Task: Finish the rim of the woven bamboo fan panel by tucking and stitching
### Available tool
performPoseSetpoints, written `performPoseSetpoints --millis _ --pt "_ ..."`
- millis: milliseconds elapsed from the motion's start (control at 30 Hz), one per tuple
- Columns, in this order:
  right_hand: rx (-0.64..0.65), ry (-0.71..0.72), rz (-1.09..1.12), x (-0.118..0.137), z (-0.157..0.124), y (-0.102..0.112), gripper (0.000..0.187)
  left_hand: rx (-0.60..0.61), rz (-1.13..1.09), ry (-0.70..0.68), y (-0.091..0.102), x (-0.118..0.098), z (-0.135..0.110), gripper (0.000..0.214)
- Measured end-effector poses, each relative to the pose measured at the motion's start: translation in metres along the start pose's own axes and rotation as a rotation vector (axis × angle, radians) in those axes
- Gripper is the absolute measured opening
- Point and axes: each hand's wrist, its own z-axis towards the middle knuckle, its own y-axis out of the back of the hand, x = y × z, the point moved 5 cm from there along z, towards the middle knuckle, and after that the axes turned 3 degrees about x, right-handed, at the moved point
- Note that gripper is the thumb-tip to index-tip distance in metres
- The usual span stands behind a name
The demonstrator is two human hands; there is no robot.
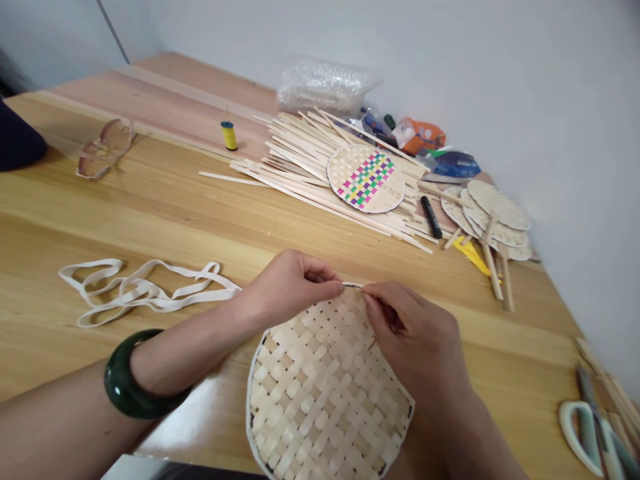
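A round fan face woven from pale bamboo strips [325, 393] is tilted up in front of me, with white binding tape along its edge. My left hand [293, 287] pinches the top rim between thumb and fingers. Just right of it, my right hand [417, 340] is closed on the same rim with a pinch grip. Between the two pinches a short dark stretch shows along the edge; whether it is thread or a gap I cannot tell. Loose white tape [175, 305] lies in loops beside my left forearm, one end passing behind it.
Bamboo strips [300, 160] are heaped at the back under a coloured woven disc [367, 180]. Near them are a yellow thread spool [229, 137], a black marker [431, 217] and several handled fans [500, 213]. Glasses [105, 150] lie far left, scissors [590, 427] lower right.
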Motion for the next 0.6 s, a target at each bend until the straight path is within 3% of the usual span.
performPoseSetpoints --millis 233,600 --pt "0.027 0.006 -0.053 0.002 0.0 -0.001 0.017 -0.005 0.025 -0.009 -0.001 -0.002 -0.001 0.018" --pt "0.03 0.146 -0.247 0.018 -0.003 -0.004 0.026 0.005 0.122 -0.092 -0.009 -0.004 -0.008 0.015"
